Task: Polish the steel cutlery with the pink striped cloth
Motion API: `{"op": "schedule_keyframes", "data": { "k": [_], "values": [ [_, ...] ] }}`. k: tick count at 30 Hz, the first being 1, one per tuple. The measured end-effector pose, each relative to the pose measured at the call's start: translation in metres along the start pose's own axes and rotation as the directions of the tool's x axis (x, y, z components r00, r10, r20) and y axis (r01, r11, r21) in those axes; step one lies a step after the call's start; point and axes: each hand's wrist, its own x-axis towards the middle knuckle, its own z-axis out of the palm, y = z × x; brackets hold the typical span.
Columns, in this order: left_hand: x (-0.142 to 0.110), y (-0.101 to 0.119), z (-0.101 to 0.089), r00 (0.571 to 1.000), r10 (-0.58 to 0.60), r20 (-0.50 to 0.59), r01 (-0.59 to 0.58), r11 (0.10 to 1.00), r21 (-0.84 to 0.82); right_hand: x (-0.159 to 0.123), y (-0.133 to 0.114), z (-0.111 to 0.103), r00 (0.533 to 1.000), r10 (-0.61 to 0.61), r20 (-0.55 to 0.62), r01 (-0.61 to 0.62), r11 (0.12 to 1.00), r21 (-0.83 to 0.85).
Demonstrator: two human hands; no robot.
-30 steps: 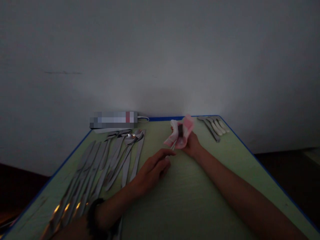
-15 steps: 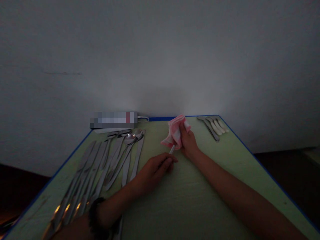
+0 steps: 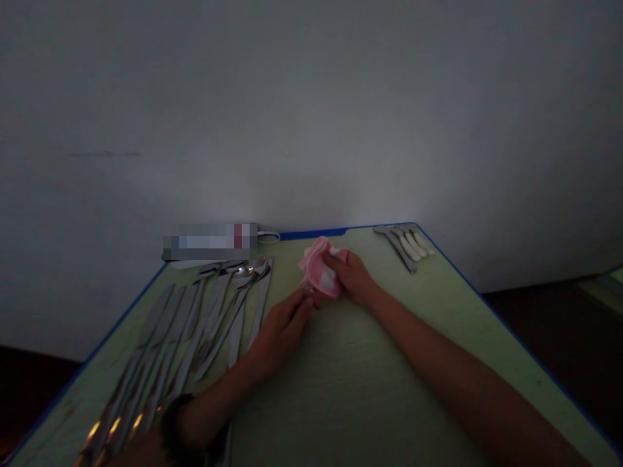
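My right hand (image 3: 357, 280) is closed around a crumpled pink and white cloth (image 3: 320, 267) over the middle of the table. My left hand (image 3: 285, 324), with a dark band on its wrist, is pinched just below the cloth. It grips the end of a slim piece of cutlery, whose other end is wrapped in the cloth; its kind is hidden. To the left lie several table knives (image 3: 156, 324) side by side, with metal spoons (image 3: 243, 274) and other long utensils close to my left forearm.
A small group of cutlery with pale handles (image 3: 413, 241) and a darker metal piece (image 3: 405, 254) lies at the back right of the green table (image 3: 370, 389). A blurred-out box-like object (image 3: 209, 245) with a white cable loop stands at the back left, by the wall.
The cloth has been turned and moved nearer to my left hand, so the pale stem seen between them is now mostly covered. The whole view has shifted slightly.
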Motion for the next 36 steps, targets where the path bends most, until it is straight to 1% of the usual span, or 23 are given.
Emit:
{"op": "schedule_keyframes", "data": {
  "k": [3, 4, 5, 6, 7, 8, 10, 11, 12, 14, 15, 17, 19, 23, 25, 27, 29, 31, 33, 35, 36],
  "values": [
    [-0.002, 0.002, -0.001, 0.999, 0.032, 0.04, -0.036, 0.996, 0.084, 0.006, -0.006, -0.019, 0.98, 0.07, 0.187, -0.077, 0.997, 0.03],
    [-0.003, 0.002, -0.001, 0.998, 0.046, 0.051, -0.051, 0.994, 0.1, 0.007, -0.007, -0.022, 0.972, 0.084, 0.218, -0.09, 0.996, 0.019],
    [-0.003, 0.003, 0.0, 0.997, 0.054, 0.057, -0.06, 0.992, 0.11, 0.006, -0.008, -0.022, 0.974, 0.084, 0.211, -0.082, 0.996, -0.018],
    [-0.004, 0.003, 0.0, 0.997, 0.055, 0.056, -0.062, 0.992, 0.114, 0.005, -0.008, -0.021, 0.985, 0.063, 0.162, -0.049, 0.995, -0.085],
    [-0.004, 0.003, 0.001, 0.998, 0.052, 0.043, -0.057, 0.992, 0.116, 0.003, -0.007, -0.018, 0.997, 0.015, 0.078, -0.001, 0.984, -0.175],
    [-0.004, 0.003, 0.002, 0.998, 0.051, 0.022, -0.053, 0.992, 0.116, 0.001, -0.006, -0.013, 0.999, -0.051, -0.02, 0.043, 0.962, -0.269],
    [-0.004, 0.004, 0.002, 0.997, 0.081, -0.02, -0.078, 0.991, 0.109, -0.006, -0.003, 0.0, 0.97, -0.152, -0.189, 0.069, 0.919, -0.389],
    [-0.004, 0.004, 0.003, 0.993, 0.109, -0.033, -0.105, 0.989, 0.105, -0.01, -0.001, 0.006, 0.954, -0.167, -0.248, 0.057, 0.916, -0.397],
    [-0.004, 0.004, 0.003, 0.99, 0.138, -0.038, -0.134, 0.986, 0.102, -0.014, 0.0, 0.012, 0.944, -0.153, -0.293, 0.034, 0.926, -0.375],
    [-0.004, 0.004, 0.003, 0.984, 0.173, -0.031, -0.169, 0.981, 0.095, -0.022, 0.001, 0.023, 0.936, -0.078, -0.343, -0.024, 0.959, -0.283],
    [-0.004, 0.004, 0.003, 0.984, 0.173, -0.031, -0.17, 0.981, 0.09, -0.025, 0.0, 0.026, 0.937, -0.042, -0.346, -0.042, 0.972, -0.232],
    [-0.003, 0.005, 0.002, 0.986, 0.164, -0.04, -0.161, 0.984, 0.079, -0.03, 0.0, 0.031, 0.947, 0.007, -0.32, -0.06, 0.986, -0.156],
    [-0.002, 0.006, 0.0, 0.986, 0.157, -0.048, -0.154, 0.987, 0.053, -0.033, 0.0, 0.033, 0.963, 0.038, -0.267, -0.071, 0.991, -0.116],
    [-0.004, 0.008, 0.001, 0.993, 0.115, -0.031, -0.116, 0.993, -0.035, -0.03, 0.004, 0.03, 0.982, 0.111, -0.15, -0.114, 0.993, -0.011],
    [-0.005, 0.008, 0.002, 0.997, 0.071, -0.026, -0.073, 0.993, -0.094, -0.025, 0.004, 0.025, 0.985, 0.106, -0.133, -0.103, 0.994, 0.027],
    [-0.005, 0.007, 0.001, 0.999, 0.035, -0.035, -0.039, 0.989, -0.142, -0.019, -0.001, 0.017, 0.989, 0.07, -0.129, -0.071, 0.997, -0.005],
    [-0.001, 0.009, -0.006, 0.999, 0.033, -0.04, -0.039, 0.989, -0.14, -0.011, -0.015, 0.006, 0.996, 0.039, -0.083, -0.044, 0.997, -0.064],
    [0.006, 0.016, -0.021, 0.998, 0.054, -0.044, -0.056, 0.997, -0.056, -0.004, -0.04, -0.006, 1.0, 0.02, 0.012, -0.019, 0.993, -0.114],
    [0.014, 0.031, -0.044, 0.995, 0.102, 0.011, -0.102, 0.989, 0.11, 0.001, -0.072, -0.015, 0.99, -0.054, 0.131, 0.079, 0.978, -0.195],
    [0.02, 0.05, -0.073, 0.986, 0.158, 0.049, -0.165, 0.945, 0.284, 0.002, -0.105, -0.018, 0.958, -0.064, 0.28, 0.152, 0.94, -0.306],
    [0.022, 0.06, -0.088, 0.983, 0.179, 0.051, -0.186, 0.927, 0.325, 0.001, -0.12, -0.018, 0.942, -0.054, 0.332, 0.175, 0.922, -0.346]
  ]
}}
